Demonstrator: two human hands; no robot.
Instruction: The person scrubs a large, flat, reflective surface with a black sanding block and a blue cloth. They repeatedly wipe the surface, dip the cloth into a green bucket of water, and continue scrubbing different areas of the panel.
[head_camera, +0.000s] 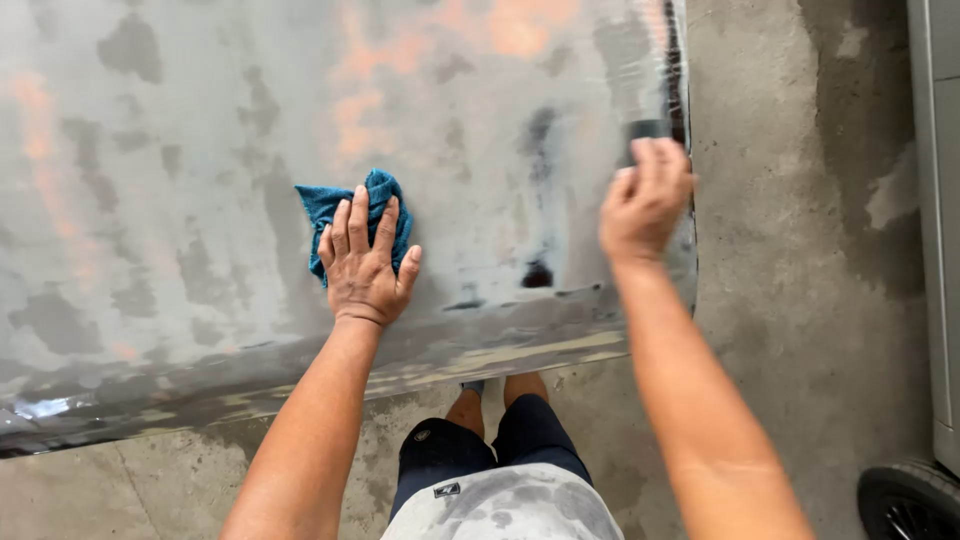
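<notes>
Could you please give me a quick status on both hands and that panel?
Left hand flat on blue cloth, pressing it to grey sanded panel. Right hand gripping dark block near panel's right edge. Nothing between the hands.

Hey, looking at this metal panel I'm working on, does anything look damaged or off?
Yes. The grey panel is blotchy: dark patches, orange-pink spots at the top and left, and chipped, flaking paint along its lower edge. The left hand presses a blue cloth flat on it; the right hand grips a dark block near the right edge.

concrete floor (800, 300): grey, stained | black tyre (905, 500): lower right corner | pale vehicle body (940, 200): right edge
</notes>
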